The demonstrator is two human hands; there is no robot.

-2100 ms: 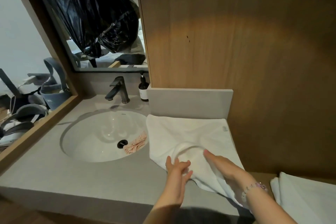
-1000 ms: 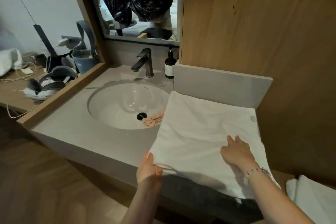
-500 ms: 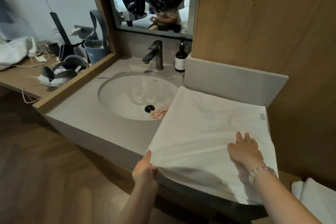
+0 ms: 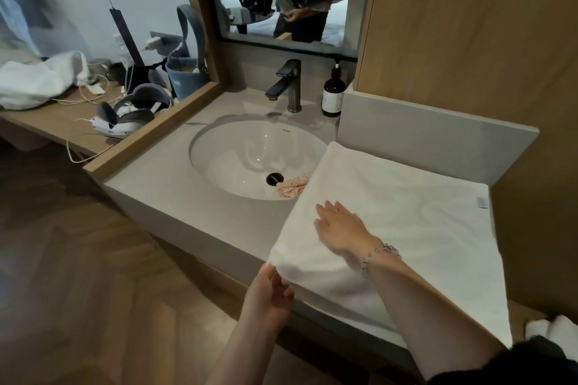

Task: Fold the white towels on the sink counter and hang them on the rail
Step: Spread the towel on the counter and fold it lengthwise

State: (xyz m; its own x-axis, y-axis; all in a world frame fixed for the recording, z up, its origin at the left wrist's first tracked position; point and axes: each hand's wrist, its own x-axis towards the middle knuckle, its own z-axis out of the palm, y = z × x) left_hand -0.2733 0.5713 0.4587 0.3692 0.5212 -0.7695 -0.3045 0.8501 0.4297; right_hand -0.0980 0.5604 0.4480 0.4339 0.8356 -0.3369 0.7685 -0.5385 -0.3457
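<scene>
Towel (image 4: 406, 212) white, soft rectangle, flat on counter (image 4: 175, 197)

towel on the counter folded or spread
Spread: the towel lies flat on the counter, right hand flat on it, left hand at its near corner; doubled or not, cannot tell.

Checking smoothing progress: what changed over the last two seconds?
The right hand slid left across the white terry towel, flat on it; the front rumple is gone. The left hand went to its near-left corner and stays there, grip unclear. Unchanged: grey stone counter, pink cloth in the white basin.
</scene>
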